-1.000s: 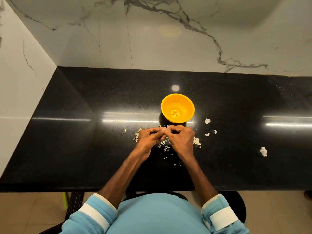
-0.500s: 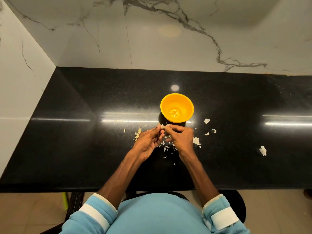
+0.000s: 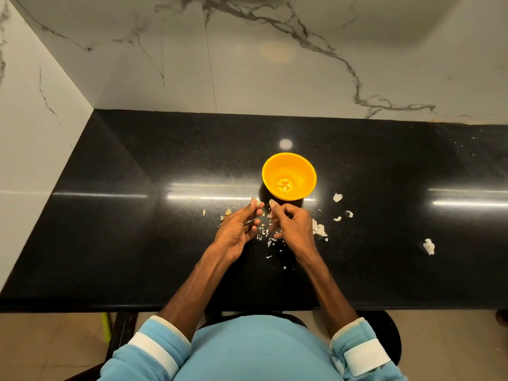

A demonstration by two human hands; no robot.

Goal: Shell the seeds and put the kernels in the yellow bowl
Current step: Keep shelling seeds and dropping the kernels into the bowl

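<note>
The left hand (image 3: 237, 231) and the right hand (image 3: 295, 226) are held close together over the black desk (image 3: 137, 229), with a narrow gap between them. The left fingers (image 3: 254, 206) point away from the person. The left thumb and forefinger tips pinch a small pale seed (image 3: 257, 201), and the other left fingers lie loosely bent below it. The right fingers (image 3: 277, 209) are curled toward the palm, the forefinger tip raised near the left fingertips but apart from them; I cannot tell whether they hold anything. The yellow bowl (image 3: 305, 171) stands upright on the desk just beyond the right fingers, near but not touching, and a few pale kernels (image 3: 284, 184) lie at its bottom. Pale shell bits (image 3: 268, 235) are scattered on the desk under and between the fingers. A larger flake (image 3: 319, 231) lies just right of the right hand, and a lone piece (image 3: 428, 246) lies well apart, far right of the fingers.
</note>
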